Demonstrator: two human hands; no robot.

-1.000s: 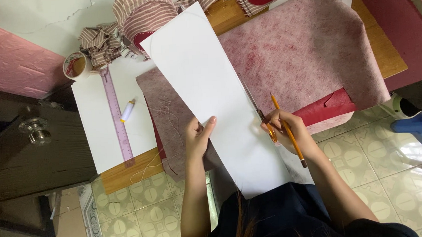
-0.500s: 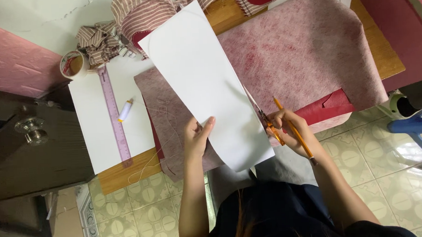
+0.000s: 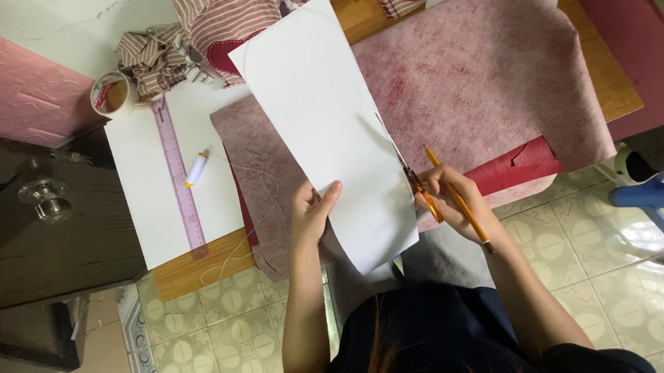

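A long white paper sheet [image 3: 328, 118] slants over the table. My left hand [image 3: 312, 209] grips its lower left edge, thumb on top. My right hand [image 3: 454, 201] holds orange-handled scissors [image 3: 417, 186] whose blades are in the sheet's right edge, with a thin cut running up from them. The same hand also clasps a yellow pencil [image 3: 457, 199] that points up and left.
Mottled pink felt [image 3: 493, 72] covers the wooden table [image 3: 193, 273], with red material [image 3: 517, 171] at its near edge. On a white board [image 3: 143, 189] lie a pink ruler [image 3: 179, 179] and a small white tube [image 3: 195, 168]. Tape roll [image 3: 111, 93], striped cloth [image 3: 217, 22], blue stool [image 3: 662, 207].
The paper's lower end has slid up the table, so less hangs over the near edge. My right hand and the scissors have moved up along its right edge.
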